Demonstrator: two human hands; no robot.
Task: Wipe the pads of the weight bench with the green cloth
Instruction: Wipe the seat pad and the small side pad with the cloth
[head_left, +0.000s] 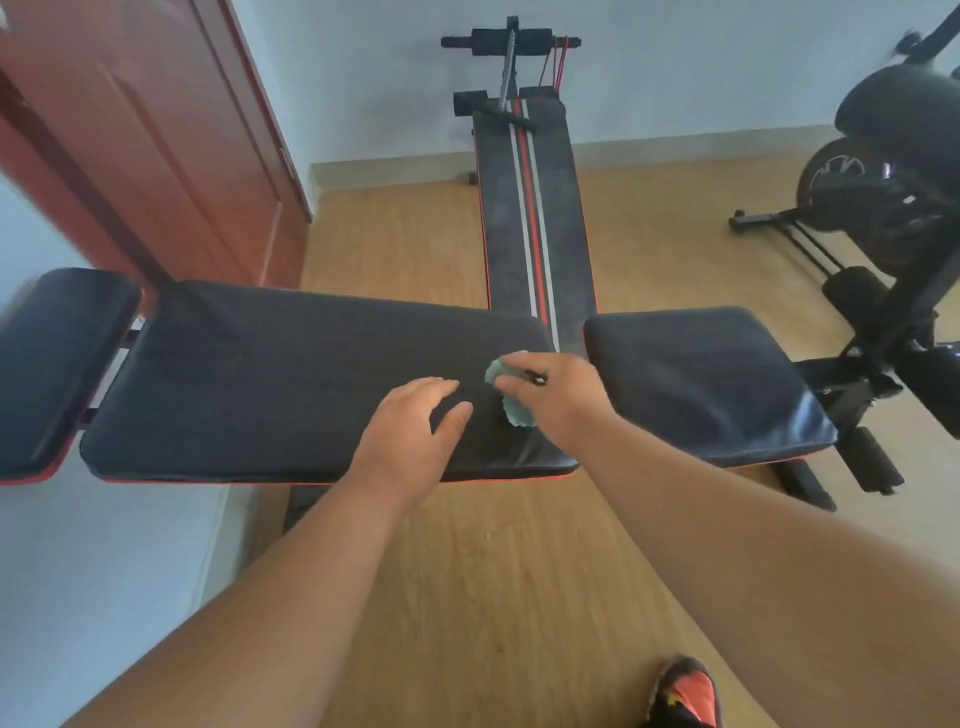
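Note:
The weight bench lies across the view with three black pads: a small head pad at the left, a long back pad in the middle, and a seat pad at the right. My right hand grips a bunched green cloth on the right end of the long pad. Just left of the cloth, my left hand rests on the same pad with its fingers straight.
A second black bench with red and white stripes stretches away behind. An exercise bike stands at the right. A red-brown door is at the left. The floor is wood, and a shoe shows at the bottom.

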